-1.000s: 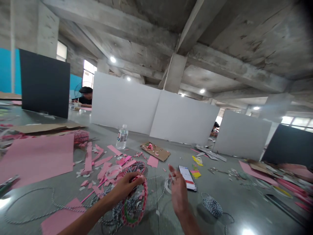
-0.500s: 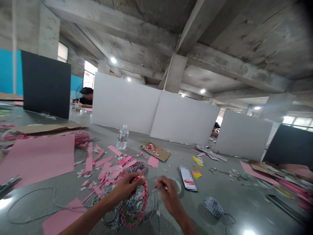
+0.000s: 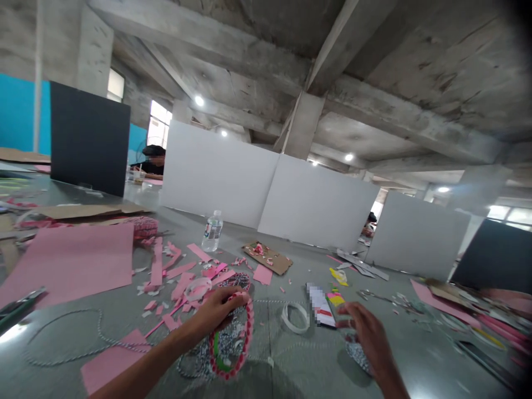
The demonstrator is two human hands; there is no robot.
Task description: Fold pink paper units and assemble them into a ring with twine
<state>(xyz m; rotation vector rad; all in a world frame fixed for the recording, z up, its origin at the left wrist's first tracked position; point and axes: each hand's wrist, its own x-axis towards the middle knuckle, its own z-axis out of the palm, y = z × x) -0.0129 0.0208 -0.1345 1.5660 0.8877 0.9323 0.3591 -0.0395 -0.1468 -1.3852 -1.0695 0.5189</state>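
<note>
My left hand [image 3: 226,305] is closed on the top of a pink and red ring [image 3: 246,349], which hangs upright over a tangle of grey-and-white cord [image 3: 195,354]. A strand of cord runs from near the ring toward the right. Out to the right, my right hand [image 3: 361,327] is above a small bundle of the same cord [image 3: 356,354] and partly covers it. Its fingers are bent and blurred, and whether they pinch the strand is not clear. Between the hands lies a white tape ring [image 3: 295,318].
A phone [image 3: 321,306] lies beyond the tape ring. Pink paper scraps, a pink sheet [image 3: 83,257], a water bottle [image 3: 212,231] and cardboard [image 3: 267,257] are on the grey table. White panels [image 3: 318,202] stand behind. Pliers [image 3: 22,307] lie at the left edge.
My right hand has moved away to the right, from beside the ring to the cord bundle. My left hand still holds the ring. The view has shifted slightly.
</note>
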